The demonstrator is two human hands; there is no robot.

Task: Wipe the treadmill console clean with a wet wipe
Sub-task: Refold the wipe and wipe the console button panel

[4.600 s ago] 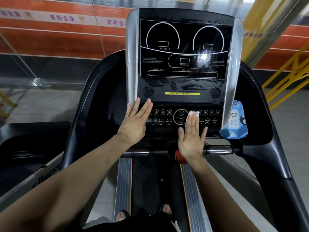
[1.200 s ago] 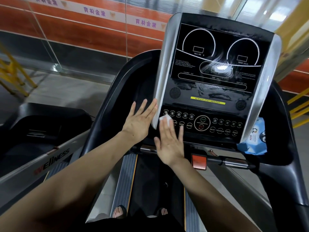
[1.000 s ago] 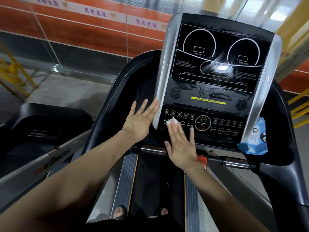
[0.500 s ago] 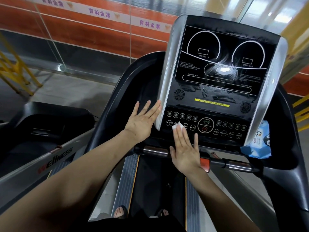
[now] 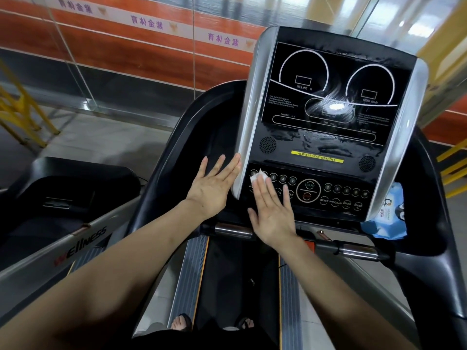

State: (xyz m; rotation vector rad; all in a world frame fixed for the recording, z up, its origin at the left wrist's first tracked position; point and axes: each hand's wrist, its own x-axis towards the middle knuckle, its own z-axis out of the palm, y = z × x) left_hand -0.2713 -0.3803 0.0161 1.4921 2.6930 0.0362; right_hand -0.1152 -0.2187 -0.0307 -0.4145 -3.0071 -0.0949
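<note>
Glossy black treadmill console with silver side trim (image 5: 326, 97) stands upright, tilted back; wet smears across its display. Right hand (image 5: 273, 213), fingers straight and together, presses a small white wet wipe (image 5: 257, 177) flat on the button row at the panel's 8 o'clock corner; only the wipe's tip shows past the fingertips. Left hand (image 5: 213, 186), fingers straight and spread, holding nothing, rests on the black surround, fingertips touching the left silver trim. Blue wet-wipe pack (image 5: 388, 218) sits at the console's 4 o'clock.
</note>
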